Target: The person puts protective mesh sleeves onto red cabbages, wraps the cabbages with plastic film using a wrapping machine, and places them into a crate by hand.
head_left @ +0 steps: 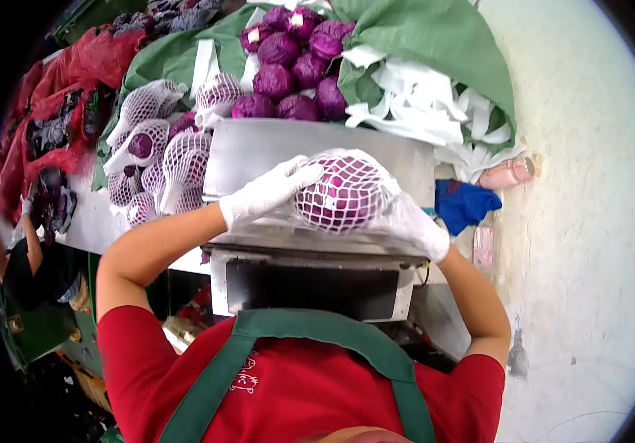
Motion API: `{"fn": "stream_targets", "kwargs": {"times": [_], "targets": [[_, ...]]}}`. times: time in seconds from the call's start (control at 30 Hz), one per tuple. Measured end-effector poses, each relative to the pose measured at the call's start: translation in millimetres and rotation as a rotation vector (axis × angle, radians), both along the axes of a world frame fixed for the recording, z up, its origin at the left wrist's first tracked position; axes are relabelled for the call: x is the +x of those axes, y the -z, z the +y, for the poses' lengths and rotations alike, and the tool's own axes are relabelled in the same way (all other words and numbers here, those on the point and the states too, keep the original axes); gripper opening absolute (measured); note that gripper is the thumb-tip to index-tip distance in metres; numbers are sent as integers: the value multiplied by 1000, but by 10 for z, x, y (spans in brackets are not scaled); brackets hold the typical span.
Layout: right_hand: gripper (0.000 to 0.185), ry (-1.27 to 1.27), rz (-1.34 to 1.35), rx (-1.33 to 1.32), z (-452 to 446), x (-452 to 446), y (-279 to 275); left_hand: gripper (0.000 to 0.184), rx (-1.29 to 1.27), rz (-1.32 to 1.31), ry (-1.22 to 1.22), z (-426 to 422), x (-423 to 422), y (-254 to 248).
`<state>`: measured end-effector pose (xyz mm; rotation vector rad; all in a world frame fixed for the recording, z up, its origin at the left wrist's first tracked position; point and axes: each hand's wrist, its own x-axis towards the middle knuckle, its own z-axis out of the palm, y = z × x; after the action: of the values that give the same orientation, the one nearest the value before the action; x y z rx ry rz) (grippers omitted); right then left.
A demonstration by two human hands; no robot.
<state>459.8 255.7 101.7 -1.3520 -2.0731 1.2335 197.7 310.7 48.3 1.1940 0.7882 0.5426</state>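
The left hand in a white glove [273, 193] and the right hand in a white glove [419, 225] are holding a round purple cabbage [339, 193] between them. The cabbage is wearing a white stretchy foam net [345, 219] with wide holes. It is sitting between the two hands, above a flat, shiny metal top [258, 151].

The left hand is keeping its fingers close together and is pressing them on the cabbage's near left side, over the net. The right hand is cupping the other side, where the net is bunching up. Its fingertips are hiding there, so I cannot tell if they are pinching the net or only resting on it.

For a good hold, both hands should be pressing softly and evenly, so the round cabbage is not rolling away. The right hand should be smoothing the bunchy part, because thin foam is probably tearing if fingers are poking into the holes. The net should be sitting flat all around, with no big bare spot.

More cabbages in white foam nets [186, 166] are lying to the left of the left hand. Bare purple cabbages [280, 52] are piling up beyond both hands. Loose white foam nets [413, 103] are lying beyond the right hand, on a big green cloth sack [443, 37].
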Motion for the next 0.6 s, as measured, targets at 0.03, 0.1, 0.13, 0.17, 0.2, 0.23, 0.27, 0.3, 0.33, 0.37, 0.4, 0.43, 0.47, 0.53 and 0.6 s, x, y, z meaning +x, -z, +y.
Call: {"fn": "stream_targets", "kwargs": {"times": [0.03, 0.1, 0.13, 0.17, 0.2, 0.23, 0.27, 0.3, 0.33, 0.37, 0.4, 0.43, 0.47, 0.53, 0.6], "targets": [[88, -26, 235, 12, -143, -1, 192, 64, -135, -25, 72, -267, 10, -331], [92, 7, 680, -275, -593, -156, -33, 72, -693, 128, 312, -617, -57, -617], [94, 23, 708, -488, -824, -144, 51, 75, -774, 170, 352, -805, -53, -675], [95, 64, 731, -707, -1054, -131, 135, 78, -849, 213, 393, -977, -51, -687], [97, 125, 739, -911, -1283, -119, 218, 76, -872, 140, 351, -1202, -78, -338], [91, 201, 752, -997, -1472, -147, 243, 74, -890, 174, 398, -1336, -122, -189], [78, 172, 672, -1136, -1503, -137, 252, 74, -907, 177, 402, -1455, -140, -116], [73, 228, 696, -1130, -1643, -102, 493, 69, -936, 50, 304, -1566, -148, -66], [69, 284, 719, -1121, -1782, -67, 736, 65, -953, -77, 205, -1649, -146, -41], [67, 451, 787, -1434, -1882, 38, 932, 60, -965, -205, 106, -1730, -150, -38], [61, 430, 804, -1412, -1937, 76, 761, 55, -743, 85, 107, -1811, -228, -179], [61, 432, 808, -1409, -2031, 168, 784, 51, -508, 366, 106, -1901, -363, -328], [55, -11, 342, -703, -2139, 267, 853, 42, -218, 464, 105, -2087, -564, -255], [49, -405, -127, 32, -2327, 247, 809, 35, 74, 556, 96, -2363, -781, -22], [34, 273, 167, -445, -2497, 60, 548, 24, 125, 306, -294, -2499, -769, 92]]}}
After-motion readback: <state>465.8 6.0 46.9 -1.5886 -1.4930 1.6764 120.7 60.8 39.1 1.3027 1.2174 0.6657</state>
